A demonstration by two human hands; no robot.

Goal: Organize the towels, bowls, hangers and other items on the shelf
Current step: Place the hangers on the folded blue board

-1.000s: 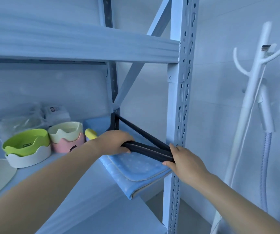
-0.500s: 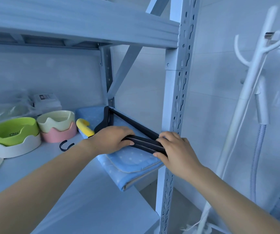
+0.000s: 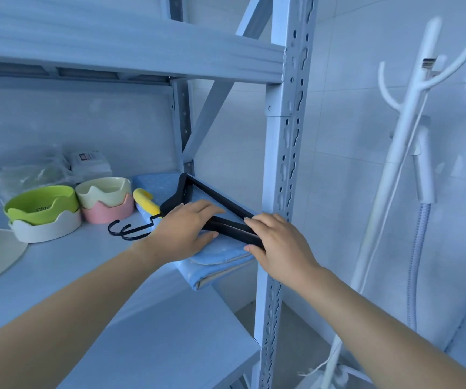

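Since a second ago the right hand (image 3: pixel 279 240) has slid in along the black hangers (image 3: pixel 230 227) toward the left hand (image 3: pixel 182 231), and the hooks (image 3: pixel 126 230) now show on the shelf (image 3: pixel 85 270) beside the bowls (image 3: pixel 105 203). The hangers lie stacked on the folded blue towel (image 3: pixel 220 256) at the right end of the shelf, close to its front right post (image 3: pixel 282 164), hooks pointing left. Each hand pinches the lower bars, fingers on top and thumb underneath. The step in hand looks like squaring the hangers into one neat stack on the towel. Next they likely need the bars lined up and pushed back from the front edge, where the towel's corner overhangs, without dragging the towel or knocking the yellow item (image 3: pixel 144 202) behind.
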